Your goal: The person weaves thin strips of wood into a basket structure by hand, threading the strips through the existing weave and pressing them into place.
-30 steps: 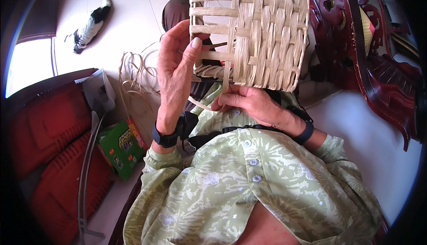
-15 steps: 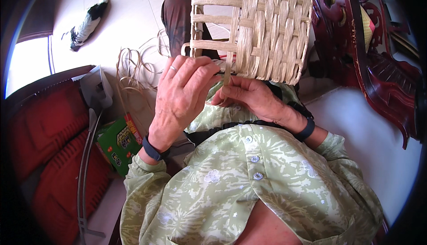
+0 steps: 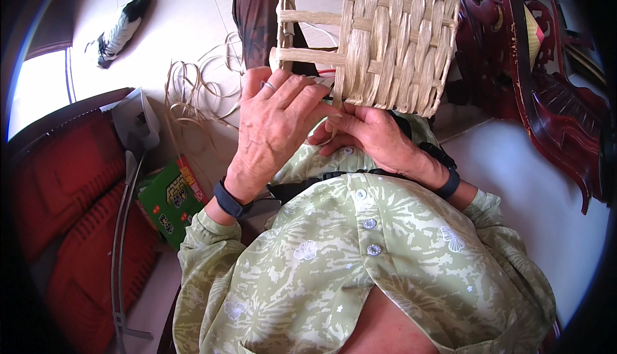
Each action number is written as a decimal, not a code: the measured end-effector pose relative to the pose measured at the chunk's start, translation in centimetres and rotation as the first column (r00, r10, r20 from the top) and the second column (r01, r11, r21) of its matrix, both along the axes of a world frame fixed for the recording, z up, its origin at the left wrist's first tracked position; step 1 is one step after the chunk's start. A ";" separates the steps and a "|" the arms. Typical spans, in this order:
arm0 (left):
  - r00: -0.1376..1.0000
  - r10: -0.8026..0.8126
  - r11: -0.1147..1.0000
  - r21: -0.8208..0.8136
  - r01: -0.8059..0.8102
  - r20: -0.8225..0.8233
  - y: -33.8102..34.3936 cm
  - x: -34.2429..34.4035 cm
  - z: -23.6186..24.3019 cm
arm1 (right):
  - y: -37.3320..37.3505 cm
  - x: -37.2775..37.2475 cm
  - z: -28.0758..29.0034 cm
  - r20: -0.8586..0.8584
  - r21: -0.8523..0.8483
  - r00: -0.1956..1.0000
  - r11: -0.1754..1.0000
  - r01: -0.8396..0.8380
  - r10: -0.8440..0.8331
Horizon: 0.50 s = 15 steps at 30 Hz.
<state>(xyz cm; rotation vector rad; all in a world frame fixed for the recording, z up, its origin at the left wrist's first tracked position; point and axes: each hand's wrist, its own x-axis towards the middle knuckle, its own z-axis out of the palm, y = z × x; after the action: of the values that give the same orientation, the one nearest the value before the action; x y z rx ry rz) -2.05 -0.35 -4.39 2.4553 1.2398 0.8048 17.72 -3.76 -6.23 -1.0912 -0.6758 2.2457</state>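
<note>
the left grip [image 3: 273,116], back up and fingers curled, is just beside the right grip [image 3: 380,137], pinched closed.

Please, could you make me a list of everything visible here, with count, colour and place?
Woven basket: one, tan, top centre
Working strip: one, tan, basket's lower edge
Loose strips: several, tan, floor left of centre
Floor: one, pale, upper left
Unclear thing: one, black and white, upper left
Ribbed panels: two, red, left
Stand: one, grey, left
Box: one, mostly green, beside stand
Carved furniture: count unclear, dark red, right
Trouser leg: one, dark brown, left of basket
Shirt: one, light green, bottom centre
Wristbands: at least two, dark, both wrists
Left hand: one, bare, basket's lower left
Right hand: one, bare, pinching working strip
</note>
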 end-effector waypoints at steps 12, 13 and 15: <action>1.000 0.028 0.994 0.102 -0.029 0.011 0.4 0.8 -0.2 | 0.3 -0.2 1.1 0.098 -0.008 0.995 1.000 0.007 -0.006; 1.000 0.023 0.995 0.101 -0.024 0.009 0.4 0.8 -0.2 | 0.3 -0.3 1.2 0.109 -0.013 0.994 1.000 0.010 -0.009; 1.000 0.017 0.995 0.103 -0.018 0.009 0.5 0.8 -0.3 | 0.2 -0.3 1.3 0.113 -0.045 0.993 0.998 0.049 -0.044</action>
<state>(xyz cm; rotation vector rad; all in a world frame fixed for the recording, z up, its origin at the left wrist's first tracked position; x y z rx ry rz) -1.27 0.10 -4.66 2.5221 1.2480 0.9035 17.41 -3.57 -4.88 -1.2515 -0.6381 2.1845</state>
